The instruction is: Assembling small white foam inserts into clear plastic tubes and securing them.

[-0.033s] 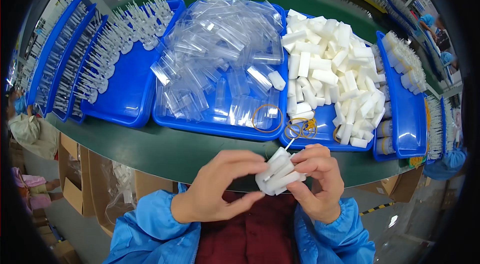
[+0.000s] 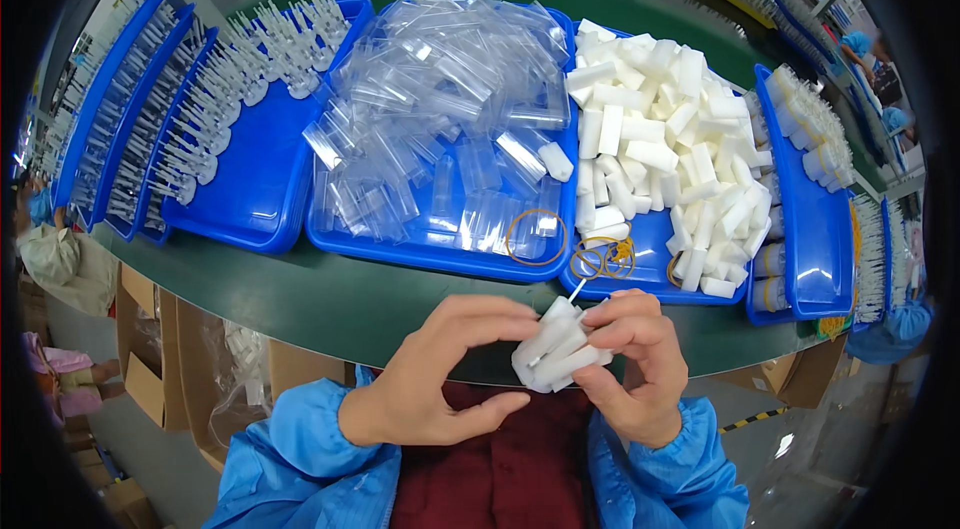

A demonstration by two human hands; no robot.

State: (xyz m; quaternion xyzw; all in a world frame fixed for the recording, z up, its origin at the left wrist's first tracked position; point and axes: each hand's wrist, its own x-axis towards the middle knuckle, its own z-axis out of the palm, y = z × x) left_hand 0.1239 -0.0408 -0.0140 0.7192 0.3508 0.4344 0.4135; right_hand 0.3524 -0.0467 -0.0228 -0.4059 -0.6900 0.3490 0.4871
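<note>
The step in hand looks like gathering a cluster of white blocks (image 2: 553, 347) around a thin stem (image 2: 578, 290); it is held up at the near edge of the bench (image 2: 250, 281); the right hand (image 2: 640, 364) pinches its right side between fingers and thumb; the left hand (image 2: 425, 369) has its fingers spread wide beside it; the next move seems to call for an even, gentle squeeze.
</note>
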